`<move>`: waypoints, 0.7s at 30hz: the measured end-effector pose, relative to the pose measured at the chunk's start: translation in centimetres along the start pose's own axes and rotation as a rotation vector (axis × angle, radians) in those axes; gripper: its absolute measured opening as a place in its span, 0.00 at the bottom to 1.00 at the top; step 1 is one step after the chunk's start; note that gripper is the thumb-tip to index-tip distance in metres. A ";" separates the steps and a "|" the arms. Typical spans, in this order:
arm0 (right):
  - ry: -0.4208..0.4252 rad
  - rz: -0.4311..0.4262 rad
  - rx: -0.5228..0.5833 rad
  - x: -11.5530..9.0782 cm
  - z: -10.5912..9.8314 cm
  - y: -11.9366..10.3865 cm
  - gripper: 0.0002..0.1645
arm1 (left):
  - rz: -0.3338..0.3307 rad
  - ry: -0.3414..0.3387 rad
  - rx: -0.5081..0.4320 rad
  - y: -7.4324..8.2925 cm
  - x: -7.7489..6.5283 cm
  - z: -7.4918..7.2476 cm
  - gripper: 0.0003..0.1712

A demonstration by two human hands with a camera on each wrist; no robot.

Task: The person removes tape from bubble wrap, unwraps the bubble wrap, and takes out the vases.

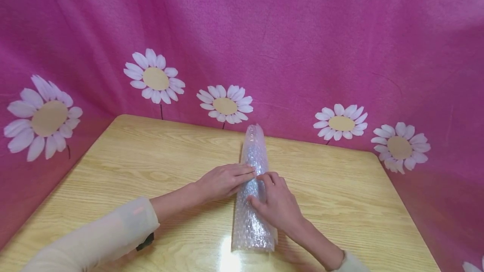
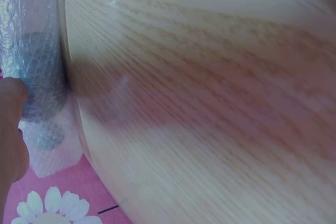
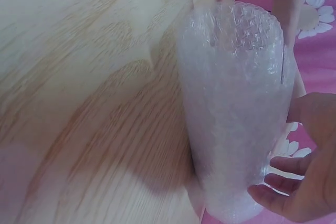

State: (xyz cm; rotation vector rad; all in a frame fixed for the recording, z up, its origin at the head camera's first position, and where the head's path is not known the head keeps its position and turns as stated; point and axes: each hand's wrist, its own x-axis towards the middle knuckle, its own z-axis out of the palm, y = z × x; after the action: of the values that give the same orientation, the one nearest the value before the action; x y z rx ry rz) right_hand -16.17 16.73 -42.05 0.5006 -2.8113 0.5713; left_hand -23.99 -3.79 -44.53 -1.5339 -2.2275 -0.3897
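A long roll of bubble wrap (image 1: 257, 230) lies on the table, pointing away from me. Through its layers the left wrist view shows a dark, rounded object (image 2: 44, 77) with a smaller bluish part beyond it. My left hand (image 1: 225, 179) rests on the roll from the left, fingers fairly straight across its top. From the right, my right hand (image 1: 277, 202) touches the upper side of the wrap with thumb and fingers spread and lightly bent. The right wrist view shows the roll's hollow near end (image 3: 236, 24), with the right fingertips (image 3: 260, 192) along its side.
The light wooden table (image 1: 151, 158) reaches back to a pink cloth (image 1: 283, 53) with printed white daisies, which also hangs at both sides. A small dark item (image 1: 145, 241) shows under the left sleeve cuff.
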 end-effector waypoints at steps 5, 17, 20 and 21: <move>-0.020 0.003 0.029 0.0 -0.3 0.1 0.30 | -0.007 -0.011 0.005 0.0 0.0 0.1 0.25; -0.058 -0.099 0.011 0.1 -0.9 0.8 0.28 | -0.009 -0.013 0.015 0.1 0.0 0.0 0.26; -0.072 -0.113 0.004 0.1 -1.0 0.8 0.29 | 0.002 -0.011 0.023 0.1 0.0 -0.1 0.26; -0.076 -0.117 0.000 0.1 -1.0 0.8 0.29 | 0.004 -0.012 0.026 0.1 -0.1 -0.1 0.26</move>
State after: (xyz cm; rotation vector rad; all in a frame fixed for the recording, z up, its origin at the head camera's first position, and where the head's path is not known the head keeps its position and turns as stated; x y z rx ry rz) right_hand -16.44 17.85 -41.36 0.6958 -2.8297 0.5387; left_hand -23.87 -3.83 -44.50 -1.5305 -2.2293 -0.3495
